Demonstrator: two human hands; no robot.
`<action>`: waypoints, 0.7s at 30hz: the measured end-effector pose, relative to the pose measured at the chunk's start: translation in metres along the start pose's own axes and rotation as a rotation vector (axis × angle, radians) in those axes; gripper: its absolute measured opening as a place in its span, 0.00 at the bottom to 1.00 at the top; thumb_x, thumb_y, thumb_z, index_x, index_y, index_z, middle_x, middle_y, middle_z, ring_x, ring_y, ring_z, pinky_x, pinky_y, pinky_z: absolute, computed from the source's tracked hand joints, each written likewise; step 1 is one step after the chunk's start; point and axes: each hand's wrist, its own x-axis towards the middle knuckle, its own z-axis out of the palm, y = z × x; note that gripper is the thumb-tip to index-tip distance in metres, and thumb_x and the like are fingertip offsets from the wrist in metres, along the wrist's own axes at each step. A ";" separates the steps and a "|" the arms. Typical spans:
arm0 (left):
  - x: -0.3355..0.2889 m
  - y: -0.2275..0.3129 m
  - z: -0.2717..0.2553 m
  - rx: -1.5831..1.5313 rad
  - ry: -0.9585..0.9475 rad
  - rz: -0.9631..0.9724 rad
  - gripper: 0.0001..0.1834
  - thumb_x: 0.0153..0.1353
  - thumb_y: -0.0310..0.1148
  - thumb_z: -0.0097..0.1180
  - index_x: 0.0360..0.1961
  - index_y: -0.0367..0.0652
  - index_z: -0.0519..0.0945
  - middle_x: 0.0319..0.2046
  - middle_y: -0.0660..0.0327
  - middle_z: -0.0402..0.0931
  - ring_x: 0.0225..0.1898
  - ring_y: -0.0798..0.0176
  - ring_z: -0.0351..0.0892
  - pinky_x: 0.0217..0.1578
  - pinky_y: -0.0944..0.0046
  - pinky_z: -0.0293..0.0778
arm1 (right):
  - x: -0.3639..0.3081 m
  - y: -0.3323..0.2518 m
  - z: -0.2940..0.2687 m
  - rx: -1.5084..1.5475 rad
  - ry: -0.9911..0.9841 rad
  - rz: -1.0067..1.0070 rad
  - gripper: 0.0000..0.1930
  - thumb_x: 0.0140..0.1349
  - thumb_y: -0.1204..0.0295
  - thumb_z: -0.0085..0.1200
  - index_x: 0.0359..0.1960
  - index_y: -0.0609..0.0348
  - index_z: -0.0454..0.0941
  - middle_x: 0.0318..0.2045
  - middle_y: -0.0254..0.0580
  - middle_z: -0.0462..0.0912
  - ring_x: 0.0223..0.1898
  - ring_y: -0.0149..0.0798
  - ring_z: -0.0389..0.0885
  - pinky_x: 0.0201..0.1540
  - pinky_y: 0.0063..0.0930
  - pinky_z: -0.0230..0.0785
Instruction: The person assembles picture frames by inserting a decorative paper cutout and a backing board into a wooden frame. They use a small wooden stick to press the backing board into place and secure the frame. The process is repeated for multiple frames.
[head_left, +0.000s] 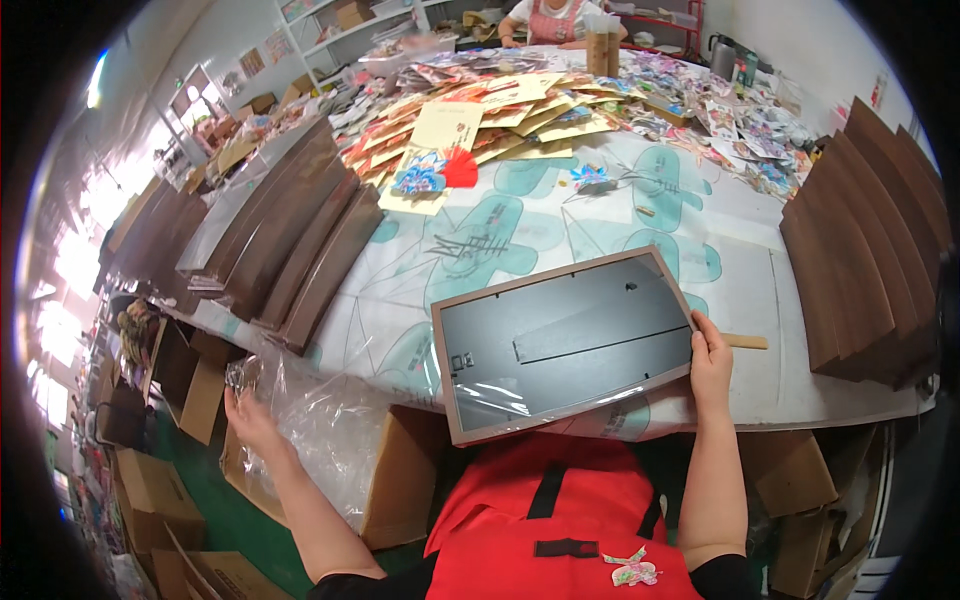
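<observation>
- Bright, fairly even light across the counter (pixel 752 385)
- Windows (pixel 75 250) at far left blown out white
- Glare streaks on the frame's dark back panel (pixel 590 318)
- Fisheye bending toward black corners
- Left rim smeared, purple-fringed

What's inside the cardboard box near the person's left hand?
Crumpled clear plastic shows inside the cardboard box near the left hand. It covers the bottom, so I can't see whether anything else lies underneath.
</observation>
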 end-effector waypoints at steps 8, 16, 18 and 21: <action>-0.146 0.090 0.144 0.320 -1.374 0.638 0.34 0.49 0.38 0.64 0.57 0.37 0.69 0.47 0.48 0.72 0.48 0.45 0.71 0.51 0.55 0.67 | -0.043 -0.076 0.040 -0.191 -0.183 -0.559 0.17 0.54 0.78 0.53 0.47 0.62 0.74 0.53 0.53 0.74 0.56 0.53 0.71 0.58 0.42 0.62; -0.166 0.087 0.153 0.453 -1.584 0.763 0.12 0.56 0.37 0.57 0.33 0.40 0.71 0.29 0.56 0.72 0.32 0.51 0.75 0.29 0.55 0.72 | -0.063 -0.077 0.070 -0.447 -0.301 -0.678 0.13 0.55 0.71 0.55 0.43 0.58 0.78 0.49 0.43 0.78 0.55 0.47 0.73 0.58 0.47 0.60; -0.169 0.092 0.146 0.514 -1.602 0.746 0.11 0.58 0.37 0.56 0.33 0.41 0.71 0.27 0.56 0.72 0.30 0.50 0.76 0.27 0.54 0.72 | -0.064 -0.076 0.071 -0.466 -0.287 -0.668 0.12 0.56 0.71 0.55 0.42 0.57 0.78 0.49 0.42 0.79 0.55 0.46 0.73 0.58 0.47 0.60; -0.168 0.097 0.135 0.523 -1.632 0.720 0.12 0.57 0.38 0.56 0.33 0.41 0.71 0.26 0.56 0.72 0.28 0.49 0.76 0.26 0.54 0.72 | -0.065 -0.077 0.072 -0.477 -0.298 -0.659 0.12 0.56 0.71 0.54 0.43 0.57 0.78 0.50 0.41 0.79 0.55 0.44 0.73 0.59 0.47 0.60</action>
